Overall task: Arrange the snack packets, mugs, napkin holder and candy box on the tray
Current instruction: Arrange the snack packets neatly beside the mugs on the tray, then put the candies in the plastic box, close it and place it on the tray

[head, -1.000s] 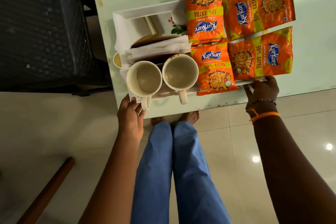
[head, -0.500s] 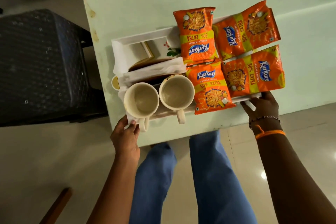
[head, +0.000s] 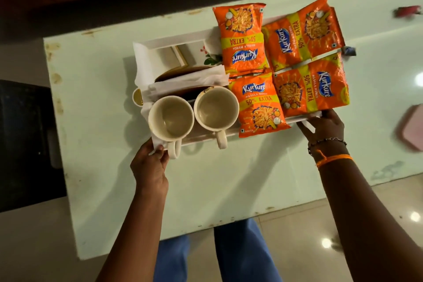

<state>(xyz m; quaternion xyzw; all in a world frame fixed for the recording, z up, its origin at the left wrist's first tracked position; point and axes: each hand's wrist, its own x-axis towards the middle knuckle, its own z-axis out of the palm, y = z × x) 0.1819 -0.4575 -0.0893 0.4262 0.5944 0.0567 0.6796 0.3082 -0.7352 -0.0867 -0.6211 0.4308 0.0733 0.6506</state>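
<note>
Both hands' grip closes on the tray corners, left hand fingertips hidden under mugs.

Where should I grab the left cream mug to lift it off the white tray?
Take the left cream ceramic mug by its loop handle, coming from the near edge of the white rectangular tray. The handle points toward you and overhangs that edge. The second cream mug presses against its right side, and the left hand is right beside the handle.
</note>
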